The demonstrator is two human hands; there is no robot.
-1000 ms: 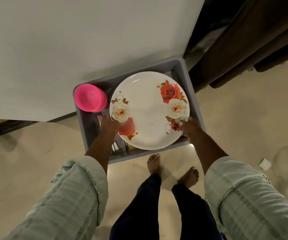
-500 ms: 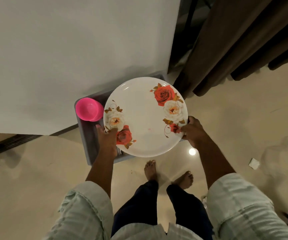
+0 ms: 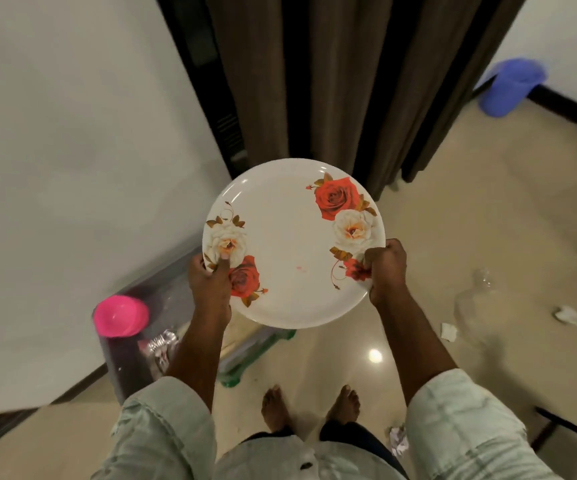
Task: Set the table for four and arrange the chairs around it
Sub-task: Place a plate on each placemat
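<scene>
The dark curtain (image 3: pixel 332 81) hangs behind the plate (image 3: pixel 292 244), and the white wall (image 3: pixel 55 168) stands to the plate's left. The grey crate (image 3: pixel 131 362) sits on the floor below and left of the plate, against that wall, with a pink bowl (image 3: pixel 120 315) at its left corner and cutlery (image 3: pixel 159 344) glinting inside. The rose-printed plate itself is held in the air, roughly level, above the floor and clear of the crate. The left hand (image 3: pixel 211 282) pinches the plate's left rim, thumb pressed on top; the right hand (image 3: pixel 386 268) grips the right rim with fingers curled round the edge. No table shows here. To carry it well, I judge the plate should stay level with both thumbs kept on top, while the turn avoids the paper scraps (image 3: pixel 448 330) lying right of the plate.
</scene>
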